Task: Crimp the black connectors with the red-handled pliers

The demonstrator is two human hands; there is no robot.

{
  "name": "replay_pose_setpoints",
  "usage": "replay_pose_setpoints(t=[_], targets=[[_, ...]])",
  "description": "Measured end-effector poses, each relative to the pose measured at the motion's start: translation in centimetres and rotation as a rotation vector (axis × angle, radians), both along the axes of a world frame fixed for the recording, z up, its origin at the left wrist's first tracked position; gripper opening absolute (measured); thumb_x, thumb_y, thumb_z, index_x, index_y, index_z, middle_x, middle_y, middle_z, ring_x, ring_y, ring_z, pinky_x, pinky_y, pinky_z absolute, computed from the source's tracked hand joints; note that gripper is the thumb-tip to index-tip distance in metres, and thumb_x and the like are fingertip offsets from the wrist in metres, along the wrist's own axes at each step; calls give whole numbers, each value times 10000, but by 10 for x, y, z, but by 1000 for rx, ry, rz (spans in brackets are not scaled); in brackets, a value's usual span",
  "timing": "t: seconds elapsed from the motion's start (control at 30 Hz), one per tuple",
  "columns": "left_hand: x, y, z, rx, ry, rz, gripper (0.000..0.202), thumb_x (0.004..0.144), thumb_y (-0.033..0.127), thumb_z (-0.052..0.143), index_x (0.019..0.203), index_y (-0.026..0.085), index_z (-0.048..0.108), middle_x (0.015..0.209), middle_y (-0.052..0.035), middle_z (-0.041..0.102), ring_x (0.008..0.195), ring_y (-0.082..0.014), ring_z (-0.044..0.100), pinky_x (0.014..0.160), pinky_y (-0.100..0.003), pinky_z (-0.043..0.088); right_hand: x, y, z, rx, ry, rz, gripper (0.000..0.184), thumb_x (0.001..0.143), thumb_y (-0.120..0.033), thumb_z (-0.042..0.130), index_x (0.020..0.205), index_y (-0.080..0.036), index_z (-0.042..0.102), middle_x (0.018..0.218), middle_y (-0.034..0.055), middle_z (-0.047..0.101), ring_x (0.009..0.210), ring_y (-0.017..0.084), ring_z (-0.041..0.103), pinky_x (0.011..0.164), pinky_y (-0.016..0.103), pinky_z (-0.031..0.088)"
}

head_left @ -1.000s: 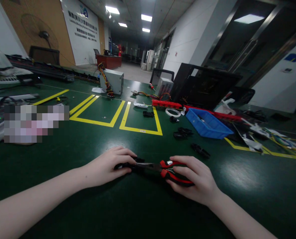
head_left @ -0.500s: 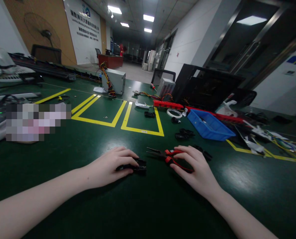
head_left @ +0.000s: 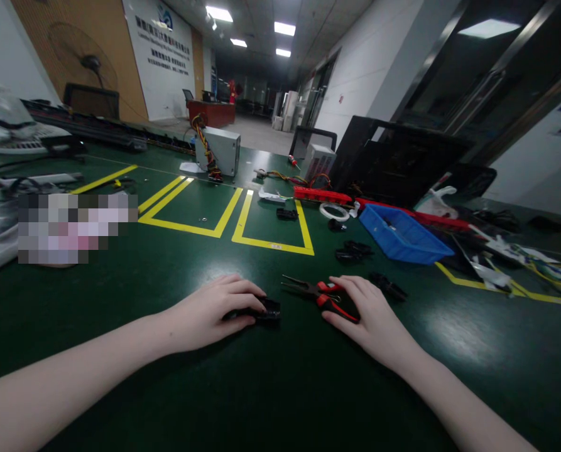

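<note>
My left hand (head_left: 226,306) curls over a small black plastic part (head_left: 269,309) lying on the green table, thumb on one side and fingers on the other. Much of that part is covered by my fingers. Across from it, my right hand (head_left: 367,311) has its thumb and fingers about the red-and-black handles of long-nose pliers (head_left: 318,291). The pliers' jaws are slightly apart and point left, a short way from the black part without touching it. Just beyond my right hand lies another black plastic part (head_left: 387,287).
A blue bin (head_left: 405,235) stands at the right, with black parts (head_left: 353,251) beside it. Yellow tape (head_left: 273,246) outlines areas on the table. Farther back are a power supply unit (head_left: 226,150), a red strip (head_left: 321,196), a white ring (head_left: 334,212) and a black panel (head_left: 393,160).
The whole view has shifted slightly. My left hand stays on the black part, and my right hand stays at the pliers, whose handles sit a little differently in it.
</note>
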State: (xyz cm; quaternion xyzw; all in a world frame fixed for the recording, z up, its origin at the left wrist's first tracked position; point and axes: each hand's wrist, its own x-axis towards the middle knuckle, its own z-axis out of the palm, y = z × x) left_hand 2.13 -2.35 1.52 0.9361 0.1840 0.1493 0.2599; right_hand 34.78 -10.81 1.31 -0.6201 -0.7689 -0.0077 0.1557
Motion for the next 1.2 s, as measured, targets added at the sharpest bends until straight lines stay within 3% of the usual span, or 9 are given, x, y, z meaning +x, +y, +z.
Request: replay_pose_setpoints(t=[0.1,0.27,0.4,0.6,0.87,1.2], targets=[[0,-1,1,-2,-8,9,262,938,152,585,1164,271,646,1309,-27,600,1150,-225,552,967,-390,449,-3,-2,4,81,-26,40,477,856,-493,619,1221,-187,575,1175,135,642,1119,309,596,937,501,495],[0,-1,2,-1,-11,5,260,932,166,602,1167,269,641,1307,-21,599,1147,-226,546,954,-389,458,-15,-13,14,329,-103,191,510,803,-409,679,1237,-171,555,1136,138,658,1075,313,609,958,524,465],[0,0,1,-2,-8,5,254,932,163,602,1162,265,639,1302,-13,600,1144,-220,545,947,-380,462,-25,-20,19,430,-100,314,473,770,-345,711,1178,-154,564,1008,120,685,930,269,645,875,473,503],[0,0,1,-4,-17,0,256,934,159,599,1166,261,637,1303,-20,601,1148,-224,540,952,-384,460,-28,-19,18,453,-99,384,502,769,-325,722,1205,-134,564,1015,127,691,918,257,665,897,476,515],[-1,1,-1,4,-10,-10,251,943,171,587,1172,260,635,1312,-26,594,1145,-227,541,949,-388,462,-27,-17,14,394,-54,342,504,767,-331,728,1212,-148,577,1048,119,692,961,260,666,960,512,492],[-1,2,-1,5,-11,-12,260,944,180,590,1186,261,638,1308,-28,597,1141,-231,543,950,-391,460,-29,-18,14,387,-73,310,478,794,-334,712,1219,-165,571,1050,115,692,966,257,648,907,467,493]])
